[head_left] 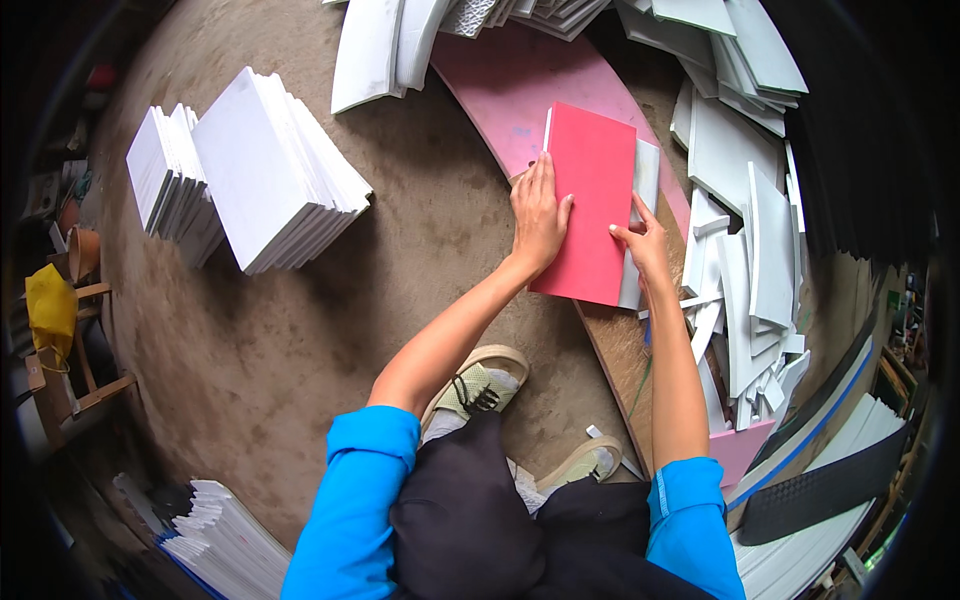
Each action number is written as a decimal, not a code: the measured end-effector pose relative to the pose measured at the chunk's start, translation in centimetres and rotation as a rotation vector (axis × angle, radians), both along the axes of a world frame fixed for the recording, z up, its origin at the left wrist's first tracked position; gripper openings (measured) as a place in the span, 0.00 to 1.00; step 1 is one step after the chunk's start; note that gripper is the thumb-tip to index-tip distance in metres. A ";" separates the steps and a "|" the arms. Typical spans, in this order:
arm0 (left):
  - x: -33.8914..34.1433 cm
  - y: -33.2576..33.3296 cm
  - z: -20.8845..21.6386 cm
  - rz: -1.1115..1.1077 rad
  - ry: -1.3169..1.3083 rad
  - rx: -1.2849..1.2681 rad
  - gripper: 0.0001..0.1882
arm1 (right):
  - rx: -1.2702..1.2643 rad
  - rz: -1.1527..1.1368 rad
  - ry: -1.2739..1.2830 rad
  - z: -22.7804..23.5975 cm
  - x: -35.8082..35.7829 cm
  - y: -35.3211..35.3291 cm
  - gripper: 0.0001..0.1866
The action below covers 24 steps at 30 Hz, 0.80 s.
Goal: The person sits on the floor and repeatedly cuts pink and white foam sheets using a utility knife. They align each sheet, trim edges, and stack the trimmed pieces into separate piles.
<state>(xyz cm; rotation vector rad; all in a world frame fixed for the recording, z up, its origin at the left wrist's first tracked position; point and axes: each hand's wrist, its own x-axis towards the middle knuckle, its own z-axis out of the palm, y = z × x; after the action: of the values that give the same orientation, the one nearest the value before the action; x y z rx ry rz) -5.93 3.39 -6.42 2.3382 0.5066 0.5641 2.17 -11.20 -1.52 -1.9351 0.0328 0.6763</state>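
A red rectangular sheet point(590, 190) lies on top of a white sheet point(645, 180), both resting on a long board point(520, 80) with a pink surface. My left hand point(538, 215) presses flat on the red sheet's left edge, fingers spread. My right hand point(645, 245) grips the right edge of the red sheet and the white sheet beneath it, near their lower corner. Both arms reach forward from blue sleeves.
Two leaning stacks of white rectangular sheets point(270, 170) stand on the dirt floor to the left. Heaps of white offcuts point(750, 260) lie to the right and along the top. More white sheets point(225, 540) sit at lower left. A wooden stool point(70, 340) stands at far left.
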 end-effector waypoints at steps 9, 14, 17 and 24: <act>-5.9 2.0 0.6 -0.278 -0.070 -0.077 0.36 | -0.035 0.007 0.026 -0.3 0.6 -0.1 0.39; -12.8 -0.6 0.1 -0.213 -0.113 0.025 0.32 | -0.051 0.000 0.008 0.1 0.6 0.0 0.39; -13.6 -1.8 -0.5 -0.046 -0.123 -0.083 0.29 | -0.043 0.012 0.028 -0.3 0.7 -0.1 0.39; -12.4 -1.6 0.2 -0.074 -0.310 -0.292 0.20 | -0.042 0.005 0.038 -0.6 0.9 -0.5 0.39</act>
<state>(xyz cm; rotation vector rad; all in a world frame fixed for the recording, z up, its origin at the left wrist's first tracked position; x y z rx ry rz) -18.36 1.78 -6.22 1.9404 0.3307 0.7480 3.11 -11.70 -2.10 -1.9629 0.0661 0.7214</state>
